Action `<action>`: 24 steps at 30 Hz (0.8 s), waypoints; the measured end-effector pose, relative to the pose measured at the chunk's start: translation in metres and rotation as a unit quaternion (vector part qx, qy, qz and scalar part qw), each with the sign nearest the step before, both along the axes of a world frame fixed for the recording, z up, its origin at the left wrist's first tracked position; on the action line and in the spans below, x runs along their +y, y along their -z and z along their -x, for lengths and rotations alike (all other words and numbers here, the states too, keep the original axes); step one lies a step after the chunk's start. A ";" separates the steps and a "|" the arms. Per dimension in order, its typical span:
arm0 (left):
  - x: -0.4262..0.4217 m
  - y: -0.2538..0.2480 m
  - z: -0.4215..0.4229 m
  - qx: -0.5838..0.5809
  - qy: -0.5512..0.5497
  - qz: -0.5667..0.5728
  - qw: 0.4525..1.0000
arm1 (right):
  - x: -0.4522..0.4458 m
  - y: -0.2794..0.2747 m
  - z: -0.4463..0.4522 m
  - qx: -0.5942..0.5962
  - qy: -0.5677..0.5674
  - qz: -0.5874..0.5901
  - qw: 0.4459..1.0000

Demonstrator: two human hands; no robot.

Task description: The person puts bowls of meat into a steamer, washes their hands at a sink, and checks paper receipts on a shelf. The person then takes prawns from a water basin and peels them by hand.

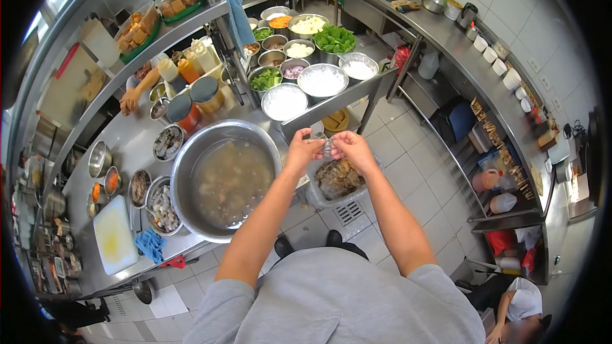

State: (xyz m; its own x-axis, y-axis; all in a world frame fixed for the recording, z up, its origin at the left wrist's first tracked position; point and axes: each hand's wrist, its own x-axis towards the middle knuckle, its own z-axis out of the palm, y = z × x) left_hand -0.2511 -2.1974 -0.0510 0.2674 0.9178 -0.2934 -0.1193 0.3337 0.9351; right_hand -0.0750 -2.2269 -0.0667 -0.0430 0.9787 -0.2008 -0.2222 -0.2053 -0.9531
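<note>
My left hand [304, 151] and my right hand [352, 150] meet in front of me, fingers pinched on a small greyish, translucent shrimp [327, 148]. Much of it is hidden by the fingertips. Below them stands a clear plastic-lined bin [331, 202] holding a brownish heap of scraps [339, 178]. To the left, a large steel basin [278, 172] on the counter contains murky water with blurred lumps in it. Beside the basin is a steel bowl of grey shrimp [164, 207], and farther back a bowl of dark grey pieces [168, 143].
A white cutting board [116, 234] and blue cloth [150, 244] lie at the counter's near left. Bowls of chopped vegetables [308, 25] and white powder [323, 80] crowd the far end. Another person's hand [129, 100] reaches in behind the sauce bottles; someone crouches [524, 302] lower right.
</note>
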 end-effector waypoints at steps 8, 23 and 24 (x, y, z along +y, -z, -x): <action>-0.017 0.016 -0.002 -0.032 0.096 -0.012 0.995 | -0.007 0.017 0.012 -0.064 0.033 -0.102 0.992; -0.014 0.007 0.001 0.022 0.157 -0.005 0.987 | -0.023 -0.004 -0.013 -0.404 -0.017 -0.112 0.908; -0.014 0.007 -0.001 0.021 0.156 -0.004 0.988 | -0.024 0.000 -0.010 -0.448 0.015 -0.127 0.885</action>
